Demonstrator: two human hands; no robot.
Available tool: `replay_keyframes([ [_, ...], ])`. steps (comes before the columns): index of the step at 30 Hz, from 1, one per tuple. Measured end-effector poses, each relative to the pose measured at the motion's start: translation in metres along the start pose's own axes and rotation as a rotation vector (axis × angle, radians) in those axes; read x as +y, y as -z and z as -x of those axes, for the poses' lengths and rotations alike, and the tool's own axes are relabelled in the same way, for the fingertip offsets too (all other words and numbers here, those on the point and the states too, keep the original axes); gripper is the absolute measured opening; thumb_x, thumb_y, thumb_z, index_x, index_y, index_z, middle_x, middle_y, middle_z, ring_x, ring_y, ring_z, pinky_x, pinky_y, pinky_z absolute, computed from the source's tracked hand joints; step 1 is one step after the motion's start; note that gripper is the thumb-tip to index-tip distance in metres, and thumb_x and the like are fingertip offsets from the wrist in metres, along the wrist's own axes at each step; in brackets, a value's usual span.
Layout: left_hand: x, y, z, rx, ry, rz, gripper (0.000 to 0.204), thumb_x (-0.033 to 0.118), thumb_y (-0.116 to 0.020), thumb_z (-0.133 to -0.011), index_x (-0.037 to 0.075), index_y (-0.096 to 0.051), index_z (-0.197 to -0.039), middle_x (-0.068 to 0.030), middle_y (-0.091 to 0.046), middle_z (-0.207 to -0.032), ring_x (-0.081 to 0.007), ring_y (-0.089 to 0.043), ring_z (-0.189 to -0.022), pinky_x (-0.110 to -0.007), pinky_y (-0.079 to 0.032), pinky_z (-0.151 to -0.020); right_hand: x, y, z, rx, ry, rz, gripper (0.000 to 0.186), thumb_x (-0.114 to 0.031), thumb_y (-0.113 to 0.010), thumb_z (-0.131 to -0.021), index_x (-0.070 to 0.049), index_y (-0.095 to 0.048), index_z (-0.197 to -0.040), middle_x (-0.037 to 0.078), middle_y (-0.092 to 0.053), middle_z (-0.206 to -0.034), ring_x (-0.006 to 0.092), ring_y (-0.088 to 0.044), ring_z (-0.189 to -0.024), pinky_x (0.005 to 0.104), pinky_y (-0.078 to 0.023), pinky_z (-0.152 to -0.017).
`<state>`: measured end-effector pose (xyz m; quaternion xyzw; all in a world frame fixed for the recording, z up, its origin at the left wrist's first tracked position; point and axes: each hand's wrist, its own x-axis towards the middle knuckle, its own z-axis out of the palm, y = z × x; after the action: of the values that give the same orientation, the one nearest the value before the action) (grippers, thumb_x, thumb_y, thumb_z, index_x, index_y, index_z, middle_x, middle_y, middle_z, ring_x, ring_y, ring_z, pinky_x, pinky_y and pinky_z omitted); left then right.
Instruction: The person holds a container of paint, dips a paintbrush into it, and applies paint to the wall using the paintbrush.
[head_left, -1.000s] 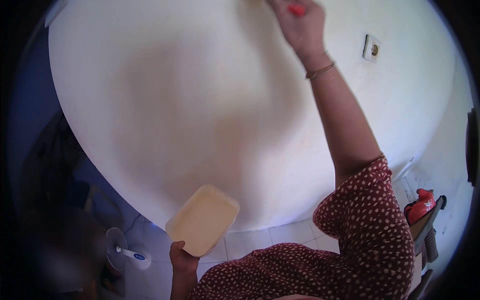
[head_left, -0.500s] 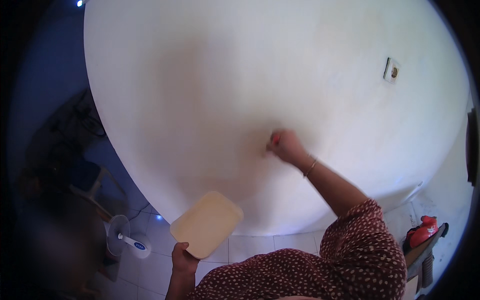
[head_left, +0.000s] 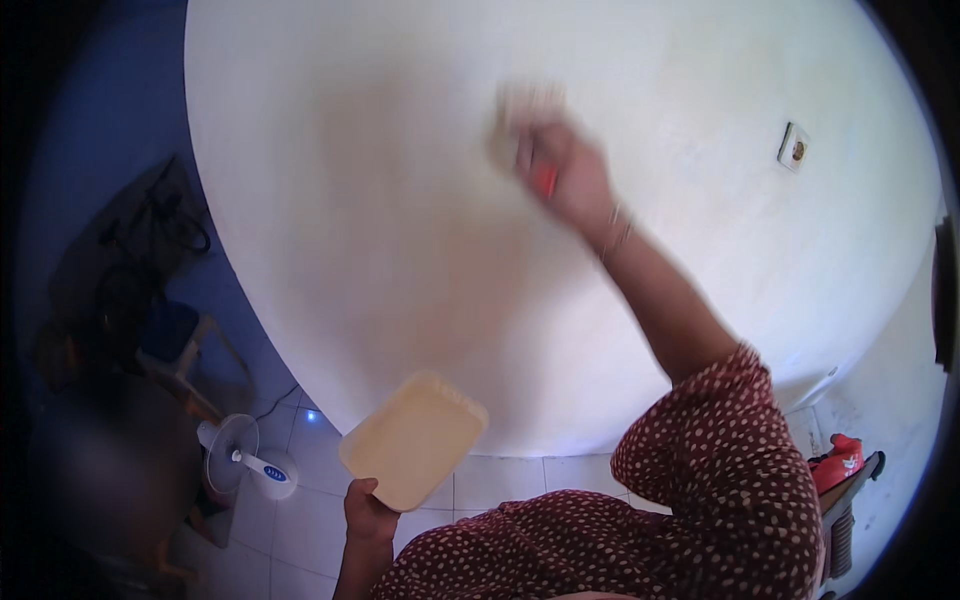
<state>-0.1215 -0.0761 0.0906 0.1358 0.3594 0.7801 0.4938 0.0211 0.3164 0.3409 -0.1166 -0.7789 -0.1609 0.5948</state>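
Note:
My right hand (head_left: pixel 565 175) is raised at the white wall (head_left: pixel 400 250), its fingers closed round the red handle of a paintbrush (head_left: pixel 530 100). The wide, pale brush head points up and is smeared by motion, so I cannot tell whether its bristles touch the wall. Low in front of me, my left hand (head_left: pixel 370 512) grips the near corner of a shallow cream-coloured rectangular tray (head_left: pixel 415 440), thumb on top. The tray is tilted, with its broad face showing.
A small white fan (head_left: pixel 268 470) stands on the tiled floor (head_left: pixel 310 520) at left, near a chair (head_left: pixel 180 345) and a bicycle (head_left: pixel 175 215) in shadow. A wall socket (head_left: pixel 793 147) is at upper right. Something red (head_left: pixel 838 462) lies at lower right.
My right hand has swept upward along the wall with the paintbrush, whose pale head now shows above the fingers. The left hand and tray have stayed nearly in place.

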Motion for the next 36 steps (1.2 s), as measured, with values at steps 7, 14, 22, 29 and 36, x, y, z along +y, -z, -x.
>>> replay_keyframes([
  [7, 0.004, -0.004, 0.009, 0.037, -0.024, -0.069, 0.074, 0.025, -0.06, -0.077, 0.001, -0.038, -0.143, -0.0141, -0.054, -0.134, -0.0296, -0.054, -0.123, -0.045, -0.049, -0.099, -0.054, -0.025, 0.208, -0.967, -0.475, -0.273, 0.02, -0.02, -0.061, -0.081, -0.005, -0.067, -0.093, 0.019, -0.067, -0.096, 0.0368, -0.064, -0.093, 0.0466, -0.054, -0.076],
  [14, 0.009, -0.002, 0.011, 0.045, -0.021, -0.021, 0.074, 0.025, -0.06, -0.077, 0.001, -0.038, -0.143, -0.0138, -0.054, -0.134, -0.0293, -0.054, -0.123, -0.044, -0.049, -0.1, 0.014, -0.012, -0.013, -0.456, -0.369, -0.171, 0.021, -0.021, -0.067, -0.081, -0.001, -0.066, -0.076, 0.012, -0.064, -0.061, 0.0183, -0.064, -0.056, 0.0348, -0.053, -0.057],
  [22, 0.013, 0.001, 0.009, 0.042, -0.033, -0.026, 0.075, 0.024, -0.06, -0.076, 0.001, -0.037, -0.144, -0.015, -0.053, -0.135, -0.0298, -0.055, -0.123, -0.044, -0.049, -0.1, -0.001, 0.061, -0.191, 0.399, -0.133, -0.105, 0.018, -0.012, -0.068, -0.089, 0.005, -0.067, -0.083, 0.016, -0.067, -0.076, 0.0226, -0.062, -0.065, 0.0335, -0.051, -0.062],
  [29, 0.018, 0.02, 0.003, 0.03, -0.009, -0.035, 0.074, 0.024, -0.058, -0.076, 0.001, -0.038, -0.143, -0.0153, -0.053, -0.134, -0.0306, -0.054, -0.123, -0.046, -0.048, -0.1, -0.018, -0.044, 0.072, -0.271, 0.005, -0.16, 0.031, -0.017, -0.063, -0.093, -0.005, -0.059, -0.121, 0.016, -0.064, -0.12, 0.0303, -0.066, -0.103, 0.0378, -0.054, -0.087],
  [36, 0.022, 0.009, 0.002, 0.04, -0.006, -0.038, 0.077, 0.023, -0.057, -0.073, 0.0, -0.037, -0.144, -0.018, -0.053, -0.135, -0.0341, -0.056, -0.122, -0.051, -0.049, -0.099, -0.078, -0.038, 0.342, -0.952, -0.717, -0.27, 0.016, -0.017, -0.058, -0.082, -0.003, -0.066, -0.077, 0.02, -0.065, -0.083, 0.0395, -0.063, -0.083, 0.0485, -0.051, -0.08],
])
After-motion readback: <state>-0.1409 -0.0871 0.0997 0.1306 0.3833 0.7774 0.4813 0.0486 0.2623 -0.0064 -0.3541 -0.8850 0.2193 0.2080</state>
